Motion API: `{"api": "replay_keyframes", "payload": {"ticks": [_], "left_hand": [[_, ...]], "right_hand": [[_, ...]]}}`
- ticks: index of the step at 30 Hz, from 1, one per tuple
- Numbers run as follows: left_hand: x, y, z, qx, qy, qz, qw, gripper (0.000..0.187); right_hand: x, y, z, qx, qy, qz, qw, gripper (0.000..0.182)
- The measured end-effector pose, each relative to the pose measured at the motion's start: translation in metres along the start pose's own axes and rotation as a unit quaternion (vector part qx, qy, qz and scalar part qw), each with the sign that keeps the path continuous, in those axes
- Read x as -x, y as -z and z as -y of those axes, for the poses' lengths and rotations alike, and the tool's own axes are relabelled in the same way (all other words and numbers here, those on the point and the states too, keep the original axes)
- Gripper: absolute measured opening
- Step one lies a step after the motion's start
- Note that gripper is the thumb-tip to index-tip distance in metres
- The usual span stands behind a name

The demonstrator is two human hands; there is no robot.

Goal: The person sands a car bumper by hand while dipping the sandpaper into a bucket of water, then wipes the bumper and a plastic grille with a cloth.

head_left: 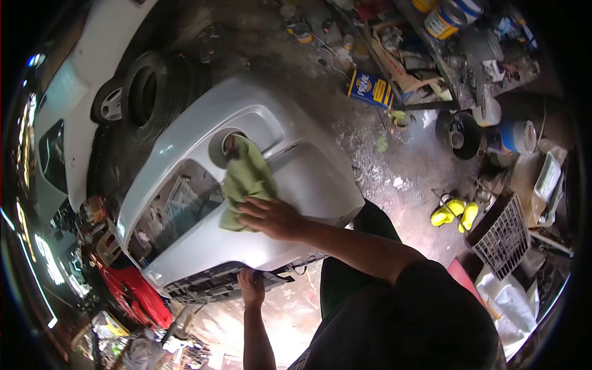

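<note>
Head view: right hand flat, pressing green cloth on grey plastic car bumper; left hand gripping lower edge; wiping seemingly midway.

My right hand presses a crumpled green cloth flat against a silver plastic car bumper while my left hand grips its lower edge.

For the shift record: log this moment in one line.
right hand flat on green cloth | cloth on silver bumper | left hand holds bumper's lower edge
</note>
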State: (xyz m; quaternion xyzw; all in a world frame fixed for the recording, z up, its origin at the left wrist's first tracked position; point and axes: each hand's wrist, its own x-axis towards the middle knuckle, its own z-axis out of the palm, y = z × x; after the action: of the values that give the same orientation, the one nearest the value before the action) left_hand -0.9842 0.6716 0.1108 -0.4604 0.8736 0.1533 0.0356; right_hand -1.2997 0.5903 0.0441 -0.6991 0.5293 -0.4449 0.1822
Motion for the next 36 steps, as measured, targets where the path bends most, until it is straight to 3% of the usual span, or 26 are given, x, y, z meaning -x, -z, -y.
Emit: {"api": "replay_keyframes", "payload": {"ticks": [4, 8, 9, 10, 11, 14, 16, 17, 19, 21, 22, 24, 25, 28, 30, 32, 34, 35, 36], "left_hand": [[0.006, 0.006, -0.019, 0.042, 0.039, -0.054, 0.997, 0.033], [0.026, 0.009, -0.060, 0.058, 0.117, -0.154, 0.979, 0.039], [0.036, 0.006, -0.072, 0.058, 0.133, -0.167, 0.975, 0.043], [0.043, 0.000, -0.084, 0.094, 0.124, -0.181, 0.971, 0.043], [0.053, -0.009, -0.095, 0.130, 0.113, -0.193, 0.966, 0.043], [0.074, -0.028, -0.147, 0.308, 0.112, -0.170, 0.929, 0.038], [0.077, -0.039, -0.182, 0.501, 0.146, -0.100, 0.847, 0.042], [0.072, -0.038, -0.198, 0.533, 0.117, -0.095, 0.833, 0.043], [0.054, -0.026, -0.235, 0.611, 0.083, -0.109, 0.780, 0.047], [0.025, -0.001, -0.269, 0.693, 0.067, -0.151, 0.702, 0.051], [0.012, 0.002, -0.273, 0.722, 0.088, -0.118, 0.676, 0.051], [-0.017, 0.008, -0.280, 0.774, 0.135, -0.050, 0.617, 0.052], [-0.037, 0.017, -0.282, 0.772, 0.155, -0.062, 0.613, 0.048], [-0.114, 0.016, -0.271, 0.841, 0.189, -0.136, 0.488, 0.044], [-0.178, 0.046, -0.253, 0.792, 0.169, -0.183, 0.557, 0.044], [-0.242, 0.090, -0.247, 0.623, 0.155, -0.273, 0.716, 0.046], [-0.321, 0.080, -0.221, 0.508, 0.120, -0.331, 0.786, 0.047], [-0.357, 0.064, -0.202, 0.298, 0.128, -0.326, 0.888, 0.051], [-0.390, 0.043, -0.180, 0.072, 0.125, -0.298, 0.944, 0.057]], "right_hand": [[0.066, 0.065, 0.023, 0.035, -0.164, 0.037, 0.985, 0.049], [0.184, 0.047, -0.023, 0.000, -0.301, -0.082, 0.950, 0.043], [0.199, 0.062, -0.033, -0.141, -0.431, -0.066, 0.889, 0.035], [0.215, 0.078, -0.047, -0.097, -0.454, -0.054, 0.884, 0.028], [0.210, 0.110, -0.036, -0.062, -0.549, -0.023, 0.833, 0.028], [0.213, 0.161, -0.009, -0.058, -0.515, 0.034, 0.854, 0.030], [0.204, 0.179, 0.019, -0.164, -0.498, 0.036, 0.851, 0.039], [0.195, 0.187, 0.040, -0.217, -0.490, 0.039, 0.844, 0.043], [0.155, 0.205, 0.114, -0.388, -0.529, -0.022, 0.755, 0.056], [0.145, 0.203, 0.148, -0.478, -0.520, 0.059, 0.706, 0.061], [0.142, 0.205, 0.158, -0.520, -0.514, 0.099, 0.675, 0.064], [0.134, 0.219, 0.172, -0.382, -0.399, 0.153, 0.819, 0.061], [0.130, 0.225, 0.171, -0.308, -0.332, 0.177, 0.874, 0.060], [0.139, 0.280, 0.124, -0.180, -0.289, 0.138, 0.930, 0.054], [0.152, 0.322, 0.073, -0.231, -0.407, 0.086, 0.880, 0.049], [0.174, 0.362, 0.025, -0.272, -0.521, 0.017, 0.809, 0.048], [0.199, 0.396, -0.022, -0.215, -0.577, -0.005, 0.788, 0.043], [0.206, 0.414, -0.036, -0.219, -0.585, -0.010, 0.781, 0.043], [0.211, 0.430, -0.046, -0.224, -0.593, -0.016, 0.773, 0.043]]}}
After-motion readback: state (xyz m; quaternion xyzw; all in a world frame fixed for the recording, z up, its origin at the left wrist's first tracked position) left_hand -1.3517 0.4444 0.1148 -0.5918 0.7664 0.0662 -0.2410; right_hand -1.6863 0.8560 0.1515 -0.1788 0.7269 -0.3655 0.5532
